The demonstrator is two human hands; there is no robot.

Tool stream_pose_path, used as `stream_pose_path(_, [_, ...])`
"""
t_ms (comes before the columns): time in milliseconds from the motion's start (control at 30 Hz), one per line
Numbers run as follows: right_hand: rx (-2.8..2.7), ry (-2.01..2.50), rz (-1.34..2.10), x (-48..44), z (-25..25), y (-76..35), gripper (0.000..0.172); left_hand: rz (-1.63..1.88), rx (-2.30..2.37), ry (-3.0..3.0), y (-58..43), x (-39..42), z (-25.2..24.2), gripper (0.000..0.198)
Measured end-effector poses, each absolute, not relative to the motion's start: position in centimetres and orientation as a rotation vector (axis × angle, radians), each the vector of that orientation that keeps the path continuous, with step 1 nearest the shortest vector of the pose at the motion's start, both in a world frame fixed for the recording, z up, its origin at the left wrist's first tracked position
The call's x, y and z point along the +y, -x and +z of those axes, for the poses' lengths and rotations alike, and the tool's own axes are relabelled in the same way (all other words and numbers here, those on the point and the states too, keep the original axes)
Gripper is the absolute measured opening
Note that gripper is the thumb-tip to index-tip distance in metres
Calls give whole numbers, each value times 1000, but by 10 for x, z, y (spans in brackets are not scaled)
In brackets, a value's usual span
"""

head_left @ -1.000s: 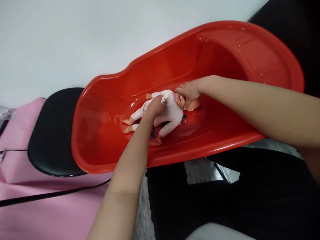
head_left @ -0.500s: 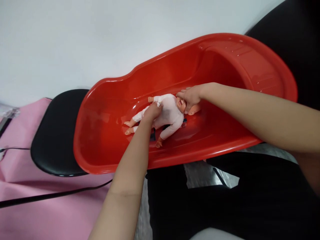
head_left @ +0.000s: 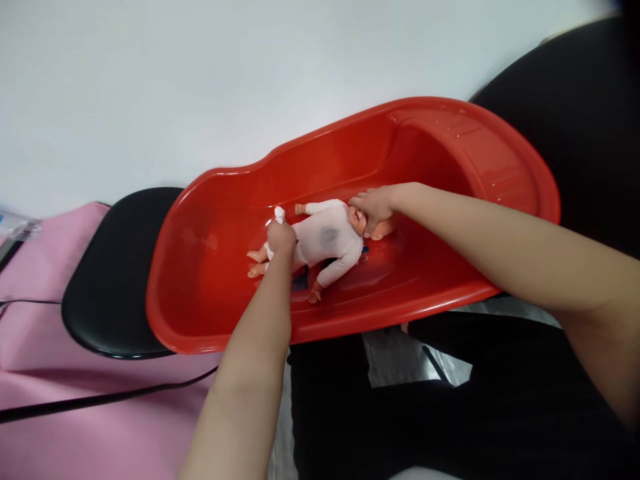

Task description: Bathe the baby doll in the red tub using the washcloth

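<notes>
A small baby doll (head_left: 327, 238) in a white suit lies on its back in a red plastic baby bath (head_left: 210, 313). A grey damp-looking patch shows on its chest. My left hand (head_left: 280, 238) is closed on a small white wad (head_left: 279, 214), which pokes out above the fist, and it rests over the doll's hips and legs. My right hand (head_left: 374, 205) is closed round the doll's head, fingers over the face and chin. The doll's bare feet point left.
The bath rests across a black round stool seat (head_left: 105, 280) on the left and dark surfaces on the right. A pink cloth (head_left: 75, 413) with a black cable (head_left: 100, 399) across it lies at the lower left. A white wall stands behind.
My left hand has slid from the doll's chest down to its hips, and the grey patch on the chest has come into sight. My right hand has stayed on the head.
</notes>
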State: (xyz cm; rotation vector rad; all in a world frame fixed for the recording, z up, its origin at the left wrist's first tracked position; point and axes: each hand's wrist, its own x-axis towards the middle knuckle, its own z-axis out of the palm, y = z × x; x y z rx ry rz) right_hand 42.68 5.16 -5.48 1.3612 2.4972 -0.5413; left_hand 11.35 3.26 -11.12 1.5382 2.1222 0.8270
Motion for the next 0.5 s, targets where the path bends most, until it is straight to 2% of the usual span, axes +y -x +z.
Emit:
stream_pose_path(133, [2497,-1358,-556,50,-53,-426,120,1108,1925,-1656,-145,42,-96,38])
stream_pose_path(233, [2487,-1326,-557,51,-53,-427,125,1074,1511,-1853,-176,40,-81,33])
stream_pose_path(333, [2516,-1318,-575,54,-56,-430,125,780,1315,-2024,-200,28,-64,31])
stream_pose_path(500, [2542,-1323,-620,56,-59,-434,108,116,1173,-2184,-208,9,-39,34])
